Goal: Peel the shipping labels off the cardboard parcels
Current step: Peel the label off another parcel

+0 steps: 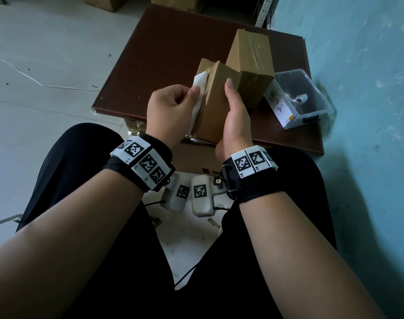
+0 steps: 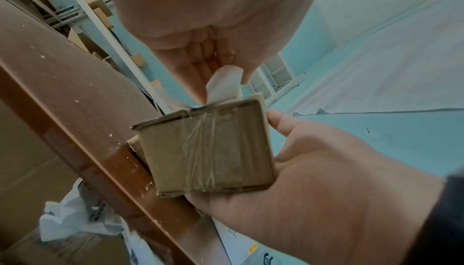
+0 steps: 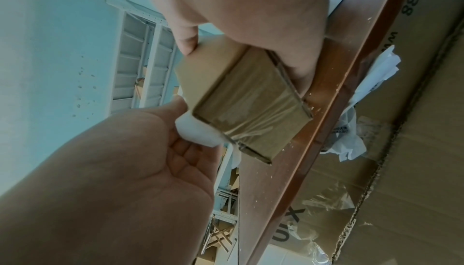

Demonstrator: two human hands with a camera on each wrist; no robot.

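A small cardboard parcel (image 1: pixel 216 107) (image 2: pixel 208 150) (image 3: pixel 251 106) is held up over the near edge of the brown table (image 1: pixel 161 54). My right hand (image 1: pixel 235 116) (image 2: pixel 326 170) (image 3: pixel 238 11) grips it, thumb along its right face and fingers underneath. A white shipping label (image 1: pixel 199 88) (image 2: pixel 223 84) (image 3: pixel 195 132) is partly lifted from the parcel's left side. My left hand (image 1: pixel 178 104) (image 2: pixel 200 41) (image 3: pixel 150 150) pinches that loose label between thumb and fingers. Clear tape crosses the parcel's end face.
A taller taped parcel (image 1: pixel 251 65) stands on the table just behind the held one. A clear plastic box (image 1: pixel 297 97) with a handwritten label sits to its right, near the teal wall. Under the table lie a large cardboard box (image 3: pixel 414 150) and a white plastic bag (image 2: pixel 75 219).
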